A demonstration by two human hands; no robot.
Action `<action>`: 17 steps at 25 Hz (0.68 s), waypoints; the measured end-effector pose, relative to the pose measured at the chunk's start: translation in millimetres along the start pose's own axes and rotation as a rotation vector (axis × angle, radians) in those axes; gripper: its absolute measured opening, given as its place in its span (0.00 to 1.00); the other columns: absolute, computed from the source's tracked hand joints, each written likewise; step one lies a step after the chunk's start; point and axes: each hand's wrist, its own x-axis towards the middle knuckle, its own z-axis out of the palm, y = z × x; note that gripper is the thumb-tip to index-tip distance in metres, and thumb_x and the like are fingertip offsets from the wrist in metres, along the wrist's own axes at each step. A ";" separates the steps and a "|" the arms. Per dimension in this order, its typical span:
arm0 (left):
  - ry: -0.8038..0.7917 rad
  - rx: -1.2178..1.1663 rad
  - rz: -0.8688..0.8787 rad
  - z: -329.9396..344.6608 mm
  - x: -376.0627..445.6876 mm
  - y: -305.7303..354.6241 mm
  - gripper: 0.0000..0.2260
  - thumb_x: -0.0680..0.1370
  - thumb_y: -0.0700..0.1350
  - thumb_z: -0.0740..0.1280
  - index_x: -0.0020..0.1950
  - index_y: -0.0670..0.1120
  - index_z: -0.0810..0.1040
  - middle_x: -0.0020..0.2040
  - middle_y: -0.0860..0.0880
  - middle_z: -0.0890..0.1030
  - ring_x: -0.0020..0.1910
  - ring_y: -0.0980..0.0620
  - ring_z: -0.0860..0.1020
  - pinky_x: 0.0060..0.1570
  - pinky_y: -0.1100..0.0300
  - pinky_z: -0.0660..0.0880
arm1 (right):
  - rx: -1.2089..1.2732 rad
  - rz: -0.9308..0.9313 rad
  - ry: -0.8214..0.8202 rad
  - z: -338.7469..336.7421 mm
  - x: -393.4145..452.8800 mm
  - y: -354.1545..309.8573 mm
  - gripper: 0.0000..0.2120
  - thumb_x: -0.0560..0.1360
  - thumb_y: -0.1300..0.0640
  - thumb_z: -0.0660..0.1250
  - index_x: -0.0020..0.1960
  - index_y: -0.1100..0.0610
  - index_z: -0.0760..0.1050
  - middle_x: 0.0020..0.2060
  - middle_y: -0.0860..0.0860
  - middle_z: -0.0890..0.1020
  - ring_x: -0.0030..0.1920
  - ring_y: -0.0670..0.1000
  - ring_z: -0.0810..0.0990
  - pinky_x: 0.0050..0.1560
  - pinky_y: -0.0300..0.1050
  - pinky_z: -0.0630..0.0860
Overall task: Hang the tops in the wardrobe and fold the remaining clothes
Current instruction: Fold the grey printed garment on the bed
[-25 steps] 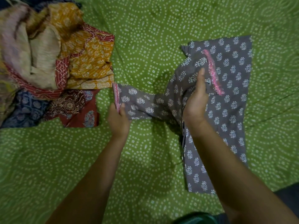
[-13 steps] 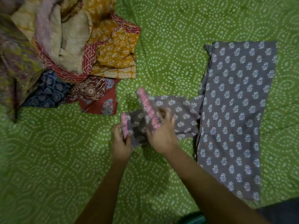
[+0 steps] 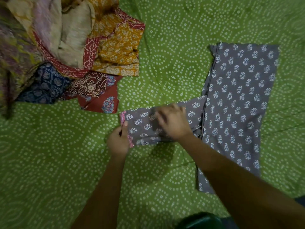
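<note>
Since half a second ago the right hand (image 3: 173, 123) has laid the second sleeve flat over the first, so the raised pink cuff no longer stands up in the air; both sleeves now lie stacked as one strip, and the camera has tilted so the body of the garment sits nearer the middle of the view.

Thumb and fingers of the left hand (image 3: 118, 142) pinch the pink-trimmed cuff end of the sleeves, holding the two edges together. Fingers of the right hand are spread and fairly straight, pressing down on the middle of the stacked sleeves; they are motion-blurred, so the exact finger placement cannot be told. Both forearms reach in from the lower edge of the view.

Held between the hands is the grey cotton top printed with small white flower sprigs (image 3: 239, 90). Its body lies flat and folded lengthwise on the green bedsheet patterned with white dotted rings (image 3: 173, 47), with the sleeves sticking out to the left from its near half.

As a judgement, this garment is mid-fold: body halved, sleeves aligned, but sleeves not yet turned in over the body. Well apart, at upper left, a loose heap of mustard, red, beige and navy printed clothes (image 3: 74, 52) remains unsorted, so most of the task looks undone. No wardrobe or hangers are in view.
</note>
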 end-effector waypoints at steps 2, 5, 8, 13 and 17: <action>-0.062 -0.007 0.070 -3.1 -1.1 -6.3 0.20 0.80 0.52 0.64 0.30 0.46 0.70 0.26 0.50 0.71 0.28 0.53 0.67 0.33 0.58 0.64 | -0.140 0.145 0.003 -16.5 11.8 43.2 0.15 0.80 0.48 0.59 0.65 0.50 0.71 0.62 0.52 0.74 0.61 0.55 0.68 0.58 0.51 0.63; -0.075 -0.086 0.057 -3.9 3.4 -15.7 0.16 0.79 0.48 0.66 0.33 0.45 0.72 0.28 0.52 0.73 0.30 0.56 0.68 0.34 0.59 0.66 | -0.183 0.095 -0.050 -26.4 27.8 71.5 0.17 0.78 0.49 0.63 0.63 0.58 0.69 0.59 0.56 0.72 0.57 0.59 0.73 0.54 0.52 0.72; 0.047 -0.146 0.058 1.7 7.2 -21.9 0.16 0.77 0.49 0.68 0.32 0.46 0.70 0.28 0.50 0.72 0.31 0.53 0.67 0.37 0.56 0.68 | -0.151 0.273 0.202 -19.9 11.3 85.0 0.21 0.82 0.50 0.55 0.70 0.62 0.64 0.67 0.59 0.69 0.66 0.60 0.70 0.68 0.53 0.64; -0.021 -0.095 0.215 3.7 -7.5 -23.4 0.24 0.70 0.44 0.76 0.59 0.51 0.65 0.47 0.51 0.78 0.45 0.51 0.79 0.46 0.55 0.77 | -0.257 0.488 -0.035 38.1 -53.6 50.9 0.39 0.78 0.34 0.35 0.76 0.61 0.33 0.76 0.58 0.37 0.75 0.57 0.34 0.73 0.56 0.32; -0.131 -0.256 0.206 2.9 -16.4 -13.4 0.23 0.70 0.34 0.72 0.61 0.49 0.72 0.58 0.52 0.78 0.56 0.53 0.78 0.59 0.55 0.74 | 0.060 0.085 -0.209 63.8 -40.4 -28.8 0.34 0.80 0.36 0.38 0.77 0.55 0.31 0.75 0.51 0.31 0.73 0.53 0.27 0.74 0.56 0.33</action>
